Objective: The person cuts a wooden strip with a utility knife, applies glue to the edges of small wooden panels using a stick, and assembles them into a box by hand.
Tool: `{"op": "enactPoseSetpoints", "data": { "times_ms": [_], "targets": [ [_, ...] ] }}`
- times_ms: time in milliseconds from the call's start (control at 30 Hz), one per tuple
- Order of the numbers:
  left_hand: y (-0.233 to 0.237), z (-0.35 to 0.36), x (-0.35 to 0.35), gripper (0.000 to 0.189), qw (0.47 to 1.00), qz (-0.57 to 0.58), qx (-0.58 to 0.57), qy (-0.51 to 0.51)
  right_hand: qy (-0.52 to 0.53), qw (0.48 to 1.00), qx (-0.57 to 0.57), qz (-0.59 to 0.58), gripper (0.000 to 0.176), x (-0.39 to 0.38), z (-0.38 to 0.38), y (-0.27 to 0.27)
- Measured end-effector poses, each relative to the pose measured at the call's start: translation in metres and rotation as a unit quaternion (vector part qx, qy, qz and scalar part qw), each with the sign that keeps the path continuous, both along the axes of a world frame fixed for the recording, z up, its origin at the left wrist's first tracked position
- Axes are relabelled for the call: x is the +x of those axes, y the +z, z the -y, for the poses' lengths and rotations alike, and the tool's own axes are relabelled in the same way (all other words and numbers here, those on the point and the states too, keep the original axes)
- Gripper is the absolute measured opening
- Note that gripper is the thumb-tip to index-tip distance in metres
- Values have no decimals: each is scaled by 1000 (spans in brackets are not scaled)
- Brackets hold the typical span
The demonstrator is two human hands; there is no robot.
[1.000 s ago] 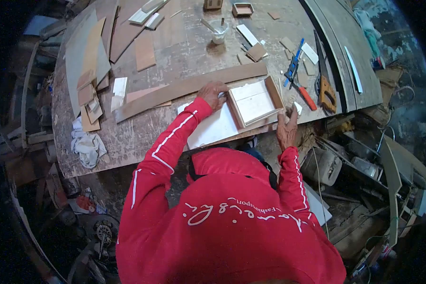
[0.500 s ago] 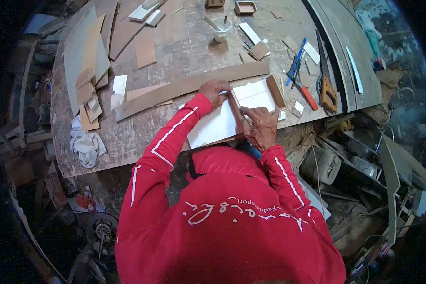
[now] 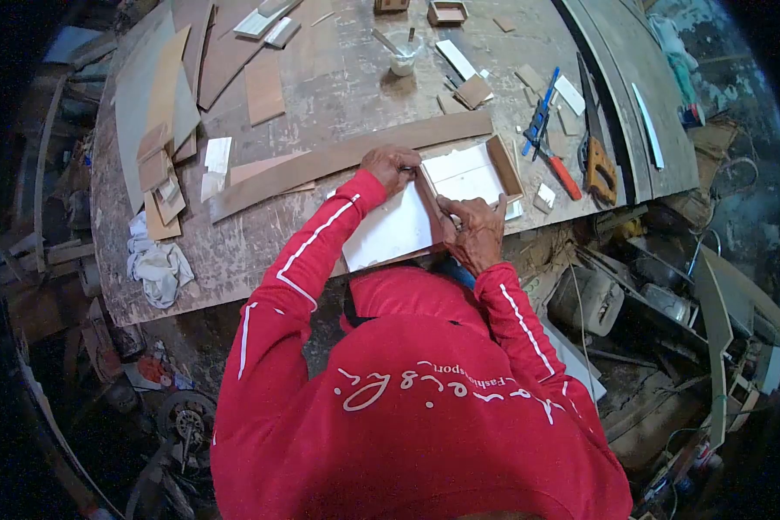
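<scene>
In front of me at the table's near edge lies a shallow wooden box (image 3: 505, 169) with a white bottom (image 3: 464, 172). An upright wooden strip (image 3: 427, 201) crosses it, and more white board (image 3: 390, 230) extends to the left. My left hand (image 3: 391, 167) has its fingers closed around the strip's far end. At the near end, my right hand (image 3: 474, 230) grips the same strip, its fingers bent over the top. Parts of the strip are hidden under both hands. A long wooden board (image 3: 347, 162) lies just beyond the box.
To the right lie a handsaw (image 3: 601, 173), a blue and red tool (image 3: 542, 121) and small offcuts (image 3: 544, 198). A cup with sticks (image 3: 402, 62) and a small wooden box (image 3: 447, 12) stand farther back. Wood sheets (image 3: 160, 113) and a white cloth (image 3: 158, 264) are at left.
The view has shifted very slightly. Both hands keep their places on the wooden strip, with no clear movement of the box.
</scene>
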State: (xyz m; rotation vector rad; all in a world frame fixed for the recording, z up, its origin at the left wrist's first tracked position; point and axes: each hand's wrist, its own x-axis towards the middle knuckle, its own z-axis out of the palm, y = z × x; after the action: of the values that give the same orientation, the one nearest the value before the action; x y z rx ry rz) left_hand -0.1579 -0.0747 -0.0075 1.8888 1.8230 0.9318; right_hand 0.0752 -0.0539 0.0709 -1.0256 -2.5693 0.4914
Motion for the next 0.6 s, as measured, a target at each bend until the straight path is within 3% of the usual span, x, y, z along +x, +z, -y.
{"op": "enactPoseSetpoints", "data": {
  "times_ms": [433, 600],
  "targets": [
    [2, 2, 6, 24, 999, -24, -13, 20, -33, 998, -35, 35, 23, -4, 2, 2],
    [-12, 6, 13, 27, 996, 23, 5, 89, -13, 997, -16, 72, 20, -4, 0, 12]
  ]
}}
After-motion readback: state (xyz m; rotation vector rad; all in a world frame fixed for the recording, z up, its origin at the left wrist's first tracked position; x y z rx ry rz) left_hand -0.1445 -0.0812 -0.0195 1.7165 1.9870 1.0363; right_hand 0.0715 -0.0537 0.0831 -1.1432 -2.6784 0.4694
